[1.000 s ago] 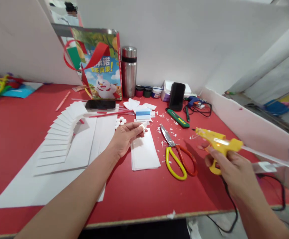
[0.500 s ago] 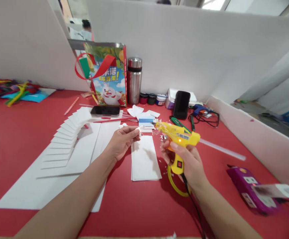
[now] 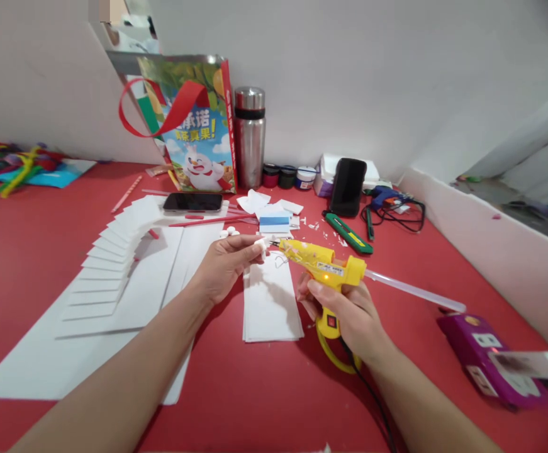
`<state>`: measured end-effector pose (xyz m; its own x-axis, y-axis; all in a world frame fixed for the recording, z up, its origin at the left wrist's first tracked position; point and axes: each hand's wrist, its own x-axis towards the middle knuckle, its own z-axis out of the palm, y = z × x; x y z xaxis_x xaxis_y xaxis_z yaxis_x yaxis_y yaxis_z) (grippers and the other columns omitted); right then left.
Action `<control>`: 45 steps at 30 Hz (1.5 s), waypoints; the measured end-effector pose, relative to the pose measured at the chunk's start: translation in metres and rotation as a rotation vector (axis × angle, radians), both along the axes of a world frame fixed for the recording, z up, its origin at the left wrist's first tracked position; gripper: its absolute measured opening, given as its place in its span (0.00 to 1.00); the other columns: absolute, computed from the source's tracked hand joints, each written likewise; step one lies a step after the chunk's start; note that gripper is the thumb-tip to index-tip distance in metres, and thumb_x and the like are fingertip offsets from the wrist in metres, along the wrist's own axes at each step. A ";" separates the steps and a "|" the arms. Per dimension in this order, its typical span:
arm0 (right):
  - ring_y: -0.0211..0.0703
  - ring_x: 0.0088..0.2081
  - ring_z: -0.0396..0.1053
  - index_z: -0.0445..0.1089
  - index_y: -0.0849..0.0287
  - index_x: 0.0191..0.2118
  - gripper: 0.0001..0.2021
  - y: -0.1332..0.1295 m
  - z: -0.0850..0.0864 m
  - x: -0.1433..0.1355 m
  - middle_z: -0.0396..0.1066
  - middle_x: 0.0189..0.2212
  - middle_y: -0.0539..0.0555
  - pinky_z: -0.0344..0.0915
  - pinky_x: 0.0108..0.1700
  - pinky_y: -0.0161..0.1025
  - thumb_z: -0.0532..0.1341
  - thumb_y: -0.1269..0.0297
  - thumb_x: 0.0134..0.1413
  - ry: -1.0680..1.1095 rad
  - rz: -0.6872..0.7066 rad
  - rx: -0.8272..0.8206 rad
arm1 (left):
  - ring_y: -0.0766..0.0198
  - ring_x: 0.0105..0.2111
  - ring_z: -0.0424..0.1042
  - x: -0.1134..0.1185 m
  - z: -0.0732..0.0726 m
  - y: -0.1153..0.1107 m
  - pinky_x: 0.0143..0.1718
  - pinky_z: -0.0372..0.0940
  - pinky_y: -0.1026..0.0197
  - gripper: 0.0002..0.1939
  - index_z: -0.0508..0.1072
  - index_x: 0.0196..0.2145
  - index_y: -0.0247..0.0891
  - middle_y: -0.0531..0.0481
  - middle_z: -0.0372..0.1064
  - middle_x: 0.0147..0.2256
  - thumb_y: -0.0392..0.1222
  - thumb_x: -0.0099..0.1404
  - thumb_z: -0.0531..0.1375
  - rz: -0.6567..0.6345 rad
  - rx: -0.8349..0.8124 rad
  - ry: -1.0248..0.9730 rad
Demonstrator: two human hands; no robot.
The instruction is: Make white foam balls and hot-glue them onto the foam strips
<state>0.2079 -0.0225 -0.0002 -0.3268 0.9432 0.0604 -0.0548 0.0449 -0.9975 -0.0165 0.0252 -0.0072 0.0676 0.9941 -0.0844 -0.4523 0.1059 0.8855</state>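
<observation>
Between the thumb and fingers of my left hand (image 3: 226, 264) is a small white piece (image 3: 261, 245), too small to name. My right hand (image 3: 349, 314) is wrapped round the handle of a yellow hot glue gun (image 3: 321, 261), its light glowing. The nozzle points left and is at or very near the white piece; I cannot tell if they touch. A clear glue stick (image 3: 415, 290) sticks out of the gun's back. Below my hands lies a stack of white paper strips (image 3: 274, 308). Small white balls (image 3: 229, 232) lie just behind my left hand.
A curved stair of white card (image 3: 108, 258) stands on white sheets at left. Behind are a phone (image 3: 193, 202), a gift bag (image 3: 198, 138) and a steel flask (image 3: 250, 138). At right lie a green cutter (image 3: 348, 233) and a purple power strip (image 3: 486, 358); the gun's cord (image 3: 372, 390) trails forward.
The glue gun has moved left and its nozzle has come to the white piece in my left hand. The view has tilted down slightly.
</observation>
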 end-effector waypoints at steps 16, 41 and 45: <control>0.36 0.23 0.58 0.68 0.58 0.30 0.18 -0.003 0.003 -0.002 0.61 0.21 0.47 0.56 0.26 0.37 0.60 0.50 0.66 -0.181 -0.030 0.008 | 0.67 0.29 0.71 -0.001 -0.003 -0.002 0.36 0.66 0.62 0.11 0.86 0.36 0.38 0.47 0.79 0.31 0.43 0.54 0.75 -0.041 0.022 0.087; 0.37 0.23 0.60 0.66 0.58 0.26 0.18 -0.003 0.009 -0.006 0.63 0.20 0.48 0.57 0.25 0.37 0.60 0.53 0.64 -0.234 -0.087 0.013 | 0.67 0.28 0.73 0.000 -0.002 -0.003 0.38 0.69 0.60 0.15 0.85 0.32 0.34 0.48 0.77 0.28 0.43 0.48 0.78 -0.035 -0.041 -0.015; 0.37 0.23 0.61 0.65 0.58 0.26 0.18 -0.003 0.009 -0.006 0.63 0.20 0.48 0.57 0.25 0.37 0.60 0.52 0.65 -0.218 -0.080 0.018 | 0.67 0.28 0.73 0.000 -0.002 -0.003 0.37 0.69 0.61 0.15 0.84 0.32 0.34 0.48 0.77 0.28 0.43 0.48 0.78 -0.037 -0.050 -0.026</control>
<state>0.2023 -0.0254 0.0084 -0.2580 0.9660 0.0137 0.1662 0.0583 -0.9844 -0.0164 0.0222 -0.0087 0.1068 0.9856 -0.1314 -0.4702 0.1665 0.8667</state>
